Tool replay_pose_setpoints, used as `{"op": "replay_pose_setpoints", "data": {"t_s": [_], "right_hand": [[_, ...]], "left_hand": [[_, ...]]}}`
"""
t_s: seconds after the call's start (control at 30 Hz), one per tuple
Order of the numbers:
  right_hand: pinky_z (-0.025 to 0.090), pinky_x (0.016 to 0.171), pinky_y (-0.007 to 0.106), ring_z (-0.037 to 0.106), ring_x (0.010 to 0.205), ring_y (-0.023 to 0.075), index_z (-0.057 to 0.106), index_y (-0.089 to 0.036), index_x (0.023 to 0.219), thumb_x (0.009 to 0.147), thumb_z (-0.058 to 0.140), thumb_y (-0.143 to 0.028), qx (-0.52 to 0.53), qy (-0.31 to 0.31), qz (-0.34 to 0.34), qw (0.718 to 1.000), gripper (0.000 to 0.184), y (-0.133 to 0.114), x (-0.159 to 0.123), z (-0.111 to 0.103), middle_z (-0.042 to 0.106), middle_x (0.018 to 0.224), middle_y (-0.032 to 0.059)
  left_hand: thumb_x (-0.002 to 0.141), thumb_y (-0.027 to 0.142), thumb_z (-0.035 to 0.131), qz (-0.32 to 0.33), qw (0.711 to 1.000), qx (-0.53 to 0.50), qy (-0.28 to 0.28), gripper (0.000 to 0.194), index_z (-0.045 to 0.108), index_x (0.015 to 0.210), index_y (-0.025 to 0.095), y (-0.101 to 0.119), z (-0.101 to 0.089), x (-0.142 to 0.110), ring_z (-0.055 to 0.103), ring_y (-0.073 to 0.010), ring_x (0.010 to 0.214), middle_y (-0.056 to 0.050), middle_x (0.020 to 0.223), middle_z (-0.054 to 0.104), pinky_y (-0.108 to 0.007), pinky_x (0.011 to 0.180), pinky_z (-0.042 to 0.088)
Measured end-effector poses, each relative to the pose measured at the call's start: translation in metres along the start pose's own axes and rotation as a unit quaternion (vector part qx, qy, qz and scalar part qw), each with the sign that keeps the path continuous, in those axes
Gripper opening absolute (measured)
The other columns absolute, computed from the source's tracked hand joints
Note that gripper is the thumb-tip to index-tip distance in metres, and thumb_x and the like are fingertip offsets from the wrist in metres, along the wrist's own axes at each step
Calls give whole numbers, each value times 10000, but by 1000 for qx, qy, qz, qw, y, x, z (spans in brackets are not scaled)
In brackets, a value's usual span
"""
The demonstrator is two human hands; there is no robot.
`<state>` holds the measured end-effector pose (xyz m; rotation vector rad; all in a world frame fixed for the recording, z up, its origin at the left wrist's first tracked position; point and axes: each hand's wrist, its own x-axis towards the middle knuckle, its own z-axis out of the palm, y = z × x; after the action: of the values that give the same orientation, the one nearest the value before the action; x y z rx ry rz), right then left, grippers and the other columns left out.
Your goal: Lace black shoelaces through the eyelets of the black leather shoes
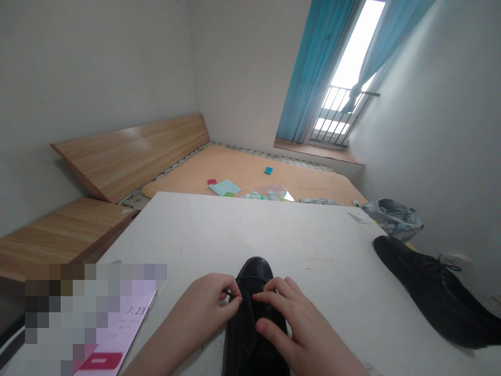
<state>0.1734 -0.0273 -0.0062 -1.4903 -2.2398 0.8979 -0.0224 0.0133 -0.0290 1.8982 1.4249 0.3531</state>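
A black leather lace-up shoe [254, 274] stands on the white table [313, 245] with its toe pointing away from me. My left hand [201, 308] is at the shoe's left side, with finger and thumb pinched on a thin dark lace [229, 295]. My right hand [291, 326] lies over the shoe's top, its fingertips on the lacing area and its thumb lower down. That hand hides most of the lacing, and I cannot tell whether it grips the lace. A second black lace-up shoe [430, 292] lies on its side by the table's right edge, away from both hands.
A phone [135, 312] showing 7:23 lies at the table's near left, partly under a pixelated patch. Beyond the table are an orange mattress [242, 175] with papers [225, 188], a wooden headboard [133, 156], and a grey bag [393, 219] at the right.
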Motion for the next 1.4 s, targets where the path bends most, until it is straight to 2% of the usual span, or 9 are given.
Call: {"op": "replay_pose_setpoints", "data": {"t_s": [0.2,0.47,0.63,0.77,0.93,1.07,1.23,1.33,1.4], "right_hand": [[506,835,386,582,998,253,696,-200,1010,873,541,-58,-122,8,23,992,251,-10,10,1,637,1033,69],[474,681,341,623,903,256,675,-157,869,843,538,-44,-263,-1,10,965,179,-21,34,15,684,946,96],[419,670,287,604,808,193,623,-184,822,828,589,-103,-110,31,32,993,89,-12,28,0,662,878,40],[390,631,277,543,697,161,549,-198,821,874,538,-189,90,122,53,987,55,-8,17,-15,597,766,6],[418,662,277,567,748,156,518,-228,879,973,480,-370,376,154,-38,913,175,-15,1,-18,684,901,43],[354,547,261,445,542,132,471,-241,841,968,508,-474,468,150,-63,869,268,-18,-6,-14,563,578,-28],[251,463,251,254,504,132,457,-257,780,887,595,-549,486,259,-78,831,340,-21,-17,-22,302,547,-66],[270,482,245,265,530,133,490,-253,767,861,631,-546,515,277,-76,808,338,-26,-26,-26,299,558,-59],[272,479,240,295,533,127,533,-242,761,856,647,-531,505,257,-71,821,325,-28,-27,-25,341,568,-50]], "left_hand": [[817,286,513,9,1000,26,-10,165,653,756,224,-1,2,-1,585,-194,665,8,701,664,-258,593,333],[837,315,499,14,999,22,-26,165,603,751,221,-7,4,-1,576,-180,643,24,671,633,-248,576,327],[842,265,476,20,1000,-11,-12,145,616,841,229,1,2,-2,601,-185,695,21,735,651,-248,609,354],[897,331,460,41,999,-31,20,200,625,842,233,8,2,-6,577,-167,629,35,667,624,-249,574,341],[907,311,474,168,959,7,228,233,627,759,217,7,2,-17,505,-152,565,21,609,558,-275,578,343],[917,264,455,186,917,15,354,248,606,728,209,2,-1,-20,487,-162,574,10,600,538,-306,616,364],[967,323,397,127,941,25,313,321,653,807,212,-3,-2,-8,559,-210,709,-22,718,636,-354,693,386],[971,307,424,179,946,11,269,273,683,935,233,-1,3,-6,572,-237,879,-36,885,664,-411,841,384],[973,289,441,235,942,-27,239,245,675,1042,263,2,6,-9,551,-244,1005,-42,1020,650,-419,910,378]]}}
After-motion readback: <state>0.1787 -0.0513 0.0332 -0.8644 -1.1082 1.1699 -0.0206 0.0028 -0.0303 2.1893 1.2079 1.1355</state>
